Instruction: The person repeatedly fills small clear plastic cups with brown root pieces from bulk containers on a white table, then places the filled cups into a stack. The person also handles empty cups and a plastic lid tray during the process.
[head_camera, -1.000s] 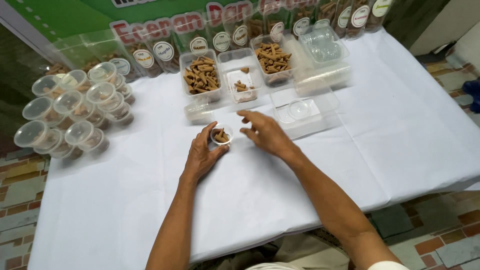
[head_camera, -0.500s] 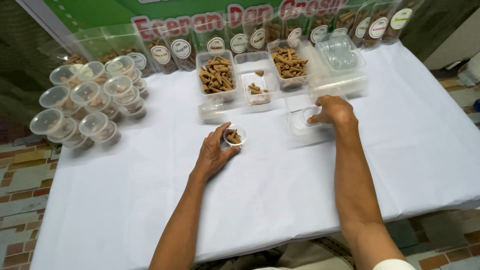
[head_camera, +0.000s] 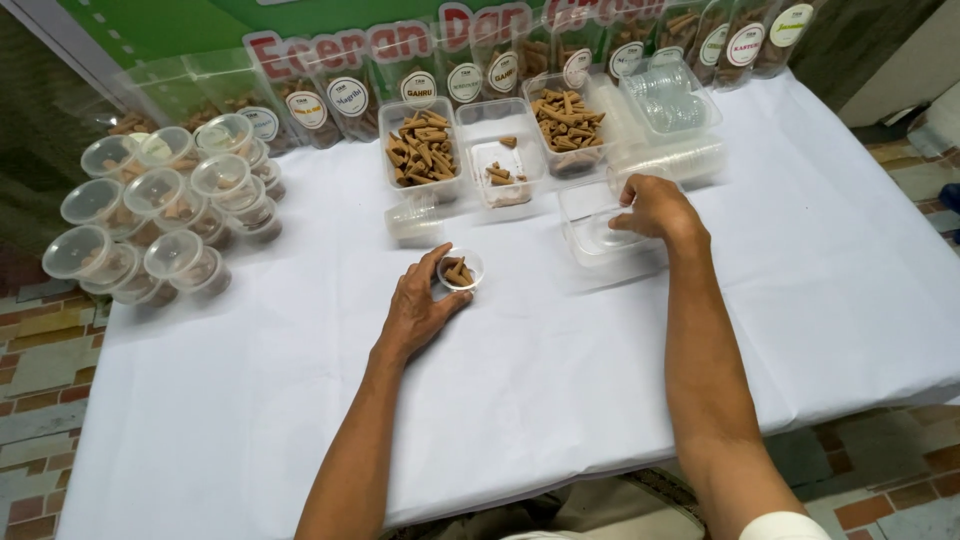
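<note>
We see the left hand (head_camera: 420, 310) resting on the white-covered counter (head_camera: 250, 400), its thumb and fingers cupped around a small clear cup (head_camera: 461, 270) that holds a few brown cones; the grip is loose but closed about the cup's side. The cup stands upright near the middle of the counter, just in front of the trays. The right hand (head_camera: 655, 208) reaches into a shallow clear tray (head_camera: 600, 240) to the right, fingers bent down at its rim; we cannot tell whether its grip has hold of anything. Behind stand three open tubs of brown cones (head_camera: 425, 150), and at the far left a stack of lidded round cups (head_camera: 150, 220). Labelled pouches (head_camera: 350, 95) line the back edge.
</note>
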